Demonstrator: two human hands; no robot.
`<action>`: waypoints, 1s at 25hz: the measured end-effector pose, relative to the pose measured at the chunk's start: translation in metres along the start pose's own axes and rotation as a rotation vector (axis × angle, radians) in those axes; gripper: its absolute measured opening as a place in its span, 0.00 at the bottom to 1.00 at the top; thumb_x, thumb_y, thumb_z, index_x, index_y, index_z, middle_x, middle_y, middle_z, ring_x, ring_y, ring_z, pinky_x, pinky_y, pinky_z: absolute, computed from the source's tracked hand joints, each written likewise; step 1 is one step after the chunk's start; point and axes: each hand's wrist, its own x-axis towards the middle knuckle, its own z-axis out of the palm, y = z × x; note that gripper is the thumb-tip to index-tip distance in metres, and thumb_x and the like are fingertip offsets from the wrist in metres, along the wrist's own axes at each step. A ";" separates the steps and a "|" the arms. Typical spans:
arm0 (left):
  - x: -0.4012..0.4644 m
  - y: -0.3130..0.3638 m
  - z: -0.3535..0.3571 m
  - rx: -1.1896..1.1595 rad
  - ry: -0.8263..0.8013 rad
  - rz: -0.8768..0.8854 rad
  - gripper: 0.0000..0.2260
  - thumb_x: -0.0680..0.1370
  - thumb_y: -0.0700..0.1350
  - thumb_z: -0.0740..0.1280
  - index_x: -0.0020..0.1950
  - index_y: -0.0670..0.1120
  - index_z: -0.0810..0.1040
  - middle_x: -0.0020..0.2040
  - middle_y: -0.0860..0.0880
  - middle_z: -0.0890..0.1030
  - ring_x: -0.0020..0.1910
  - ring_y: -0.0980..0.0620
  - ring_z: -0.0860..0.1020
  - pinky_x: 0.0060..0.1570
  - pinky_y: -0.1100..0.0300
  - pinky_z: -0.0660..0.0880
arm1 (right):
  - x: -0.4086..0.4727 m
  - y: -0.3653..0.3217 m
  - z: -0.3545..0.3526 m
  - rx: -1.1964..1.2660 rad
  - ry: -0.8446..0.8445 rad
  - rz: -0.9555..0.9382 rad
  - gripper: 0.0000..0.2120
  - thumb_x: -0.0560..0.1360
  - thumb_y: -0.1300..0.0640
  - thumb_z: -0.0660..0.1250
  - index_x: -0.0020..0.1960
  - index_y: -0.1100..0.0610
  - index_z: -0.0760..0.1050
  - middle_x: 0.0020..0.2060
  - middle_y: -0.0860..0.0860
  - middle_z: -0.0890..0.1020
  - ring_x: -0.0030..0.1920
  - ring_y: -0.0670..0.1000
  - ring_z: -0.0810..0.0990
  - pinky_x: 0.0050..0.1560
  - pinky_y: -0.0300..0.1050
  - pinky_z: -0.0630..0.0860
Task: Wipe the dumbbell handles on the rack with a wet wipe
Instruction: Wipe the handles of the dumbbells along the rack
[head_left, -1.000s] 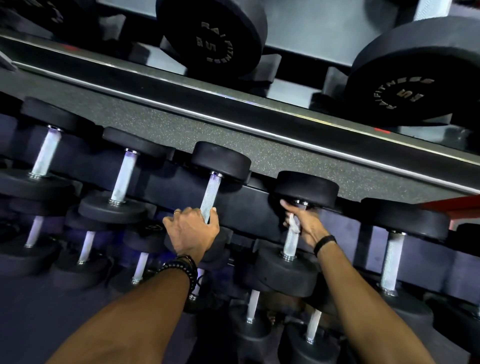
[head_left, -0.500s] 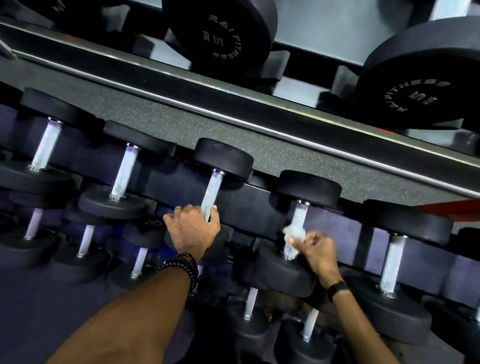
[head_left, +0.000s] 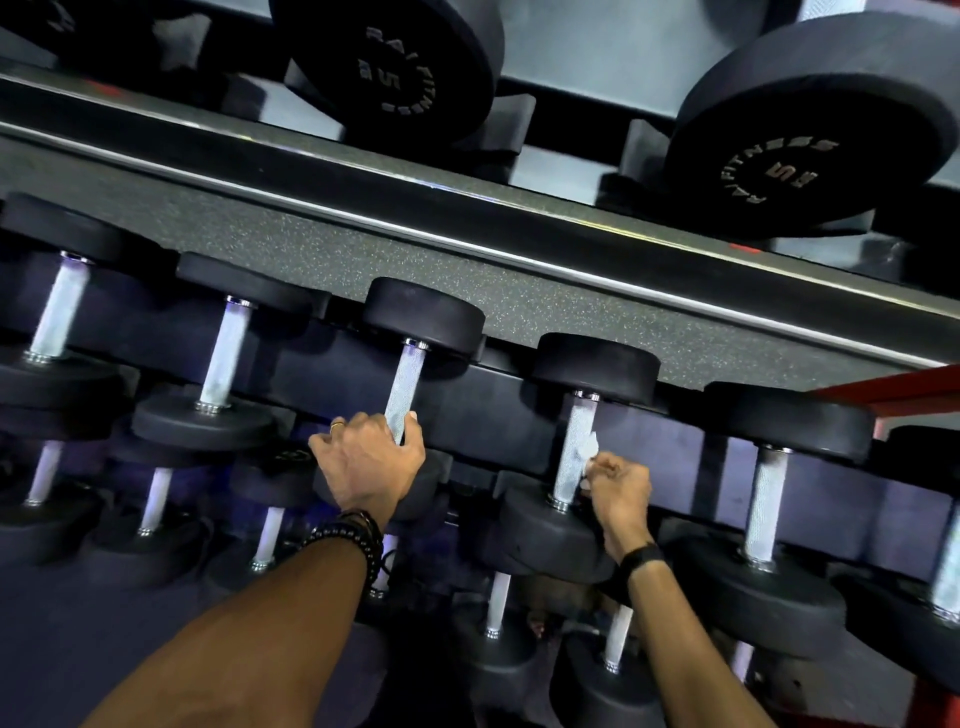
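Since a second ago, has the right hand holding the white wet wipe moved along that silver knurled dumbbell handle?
Yes. The right hand with the white wet wipe has slid down the silver knurled handle from beside its upper black weight head toward the lower one.

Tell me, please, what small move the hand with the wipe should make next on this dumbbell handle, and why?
Probably slide the wet wipe up the handle toward its upper collar. The right hand pinches the wipe against the handle's lower right side, so the upper stretch looks not yet covered. The left hand grips the neighbouring handle, apparently for support.
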 end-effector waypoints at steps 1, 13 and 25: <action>0.000 0.000 0.000 0.001 0.000 -0.002 0.25 0.73 0.59 0.57 0.33 0.41 0.81 0.32 0.44 0.79 0.38 0.41 0.76 0.43 0.48 0.66 | 0.001 -0.015 0.005 0.056 0.052 -0.023 0.17 0.72 0.72 0.61 0.32 0.53 0.74 0.29 0.45 0.74 0.32 0.45 0.71 0.34 0.38 0.71; -0.002 0.001 0.001 0.008 0.017 0.000 0.26 0.73 0.59 0.56 0.33 0.41 0.81 0.32 0.43 0.79 0.38 0.41 0.76 0.44 0.48 0.66 | 0.003 -0.067 0.012 0.416 -0.215 -0.024 0.13 0.66 0.74 0.72 0.46 0.61 0.77 0.38 0.53 0.81 0.34 0.46 0.79 0.37 0.38 0.77; 0.000 -0.001 0.005 -0.004 0.037 0.014 0.25 0.74 0.60 0.57 0.30 0.42 0.79 0.31 0.45 0.78 0.37 0.41 0.76 0.43 0.49 0.66 | 0.011 -0.053 0.028 -0.017 0.296 -0.201 0.20 0.66 0.48 0.77 0.29 0.58 0.71 0.24 0.49 0.73 0.28 0.42 0.64 0.31 0.45 0.65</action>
